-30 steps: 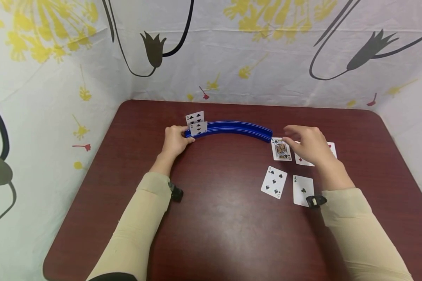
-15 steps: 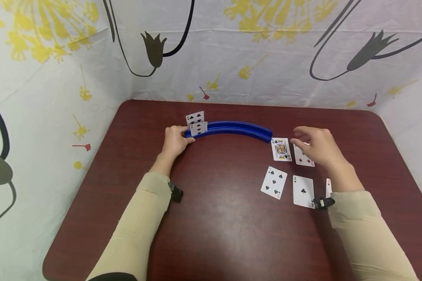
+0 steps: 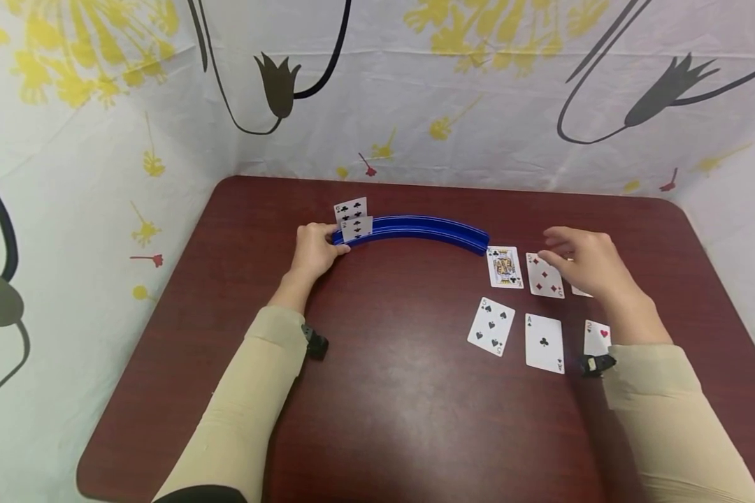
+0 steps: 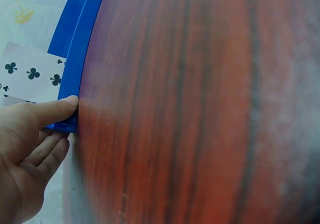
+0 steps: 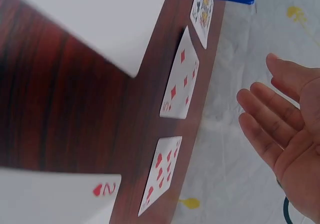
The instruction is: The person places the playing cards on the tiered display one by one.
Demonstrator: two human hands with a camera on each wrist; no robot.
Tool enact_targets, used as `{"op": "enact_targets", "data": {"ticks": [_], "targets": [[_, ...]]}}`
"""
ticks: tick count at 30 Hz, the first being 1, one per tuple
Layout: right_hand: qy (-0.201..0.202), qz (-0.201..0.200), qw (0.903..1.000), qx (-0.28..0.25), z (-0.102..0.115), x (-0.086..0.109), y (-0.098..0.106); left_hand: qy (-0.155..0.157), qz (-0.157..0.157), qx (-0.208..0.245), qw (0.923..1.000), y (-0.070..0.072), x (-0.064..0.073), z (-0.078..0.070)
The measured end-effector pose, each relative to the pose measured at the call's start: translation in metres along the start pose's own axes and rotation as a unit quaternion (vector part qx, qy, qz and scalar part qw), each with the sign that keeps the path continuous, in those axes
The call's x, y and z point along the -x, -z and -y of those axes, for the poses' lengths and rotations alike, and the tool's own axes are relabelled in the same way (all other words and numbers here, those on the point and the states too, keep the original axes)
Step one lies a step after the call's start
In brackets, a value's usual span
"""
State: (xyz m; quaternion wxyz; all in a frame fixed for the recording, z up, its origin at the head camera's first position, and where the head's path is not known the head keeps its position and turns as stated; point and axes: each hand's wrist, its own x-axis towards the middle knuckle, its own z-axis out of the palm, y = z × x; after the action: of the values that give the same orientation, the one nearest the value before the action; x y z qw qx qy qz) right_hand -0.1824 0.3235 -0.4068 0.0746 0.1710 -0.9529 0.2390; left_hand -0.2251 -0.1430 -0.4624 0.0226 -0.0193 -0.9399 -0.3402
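My left hand [image 3: 313, 250] pinches the left end of a curved blue card holder [image 3: 430, 227], thumb on its near side in the left wrist view. Two club cards stand upright in the holder at that end, a front card [image 3: 356, 229] overlapping a back card [image 3: 350, 207]. My right hand [image 3: 588, 262], holding nothing, hovers with loosely bent fingers over the right-hand cards. Nearest to it are the five of diamonds [image 3: 545, 279] and a hearts card [image 5: 162, 171], which it partly hides in the head view. The king of clubs [image 3: 505, 267] lies by the holder's right end.
Closer to me on the brown table [image 3: 390, 391] lie the five of spades [image 3: 491, 327], the ace of clubs [image 3: 544, 344] and the two of hearts [image 3: 597, 335], partly covered by my right wrist camera. A patterned white cloth [image 3: 352, 91] hangs behind the table.
My right hand has moved rightward from near the king of clubs, uncovering the five of diamonds and part of the two of hearts. My left hand and the holder stay put.
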Motion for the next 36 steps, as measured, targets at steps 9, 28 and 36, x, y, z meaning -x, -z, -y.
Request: {"op": "enact_targets", "data": {"ticks": [9, 28, 36], "targets": [[-0.028, 0.012, 0.9995, 0.013, -0.017, 0.006, 0.009, 0.003, 0.0, 0.003, 1.0, 0.001, 0.0, -0.004], [-0.061, 0.047, 0.9969, 0.018, -0.06, 0.018, 0.019, 0.009, -0.002, 0.004, 1.0, -0.001, 0.004, -0.002], [-0.085, 0.072, 0.9935, 0.02, -0.069, 0.02, 0.023, -0.009, -0.011, -0.008, 0.9999, -0.002, 0.003, -0.002]]}}
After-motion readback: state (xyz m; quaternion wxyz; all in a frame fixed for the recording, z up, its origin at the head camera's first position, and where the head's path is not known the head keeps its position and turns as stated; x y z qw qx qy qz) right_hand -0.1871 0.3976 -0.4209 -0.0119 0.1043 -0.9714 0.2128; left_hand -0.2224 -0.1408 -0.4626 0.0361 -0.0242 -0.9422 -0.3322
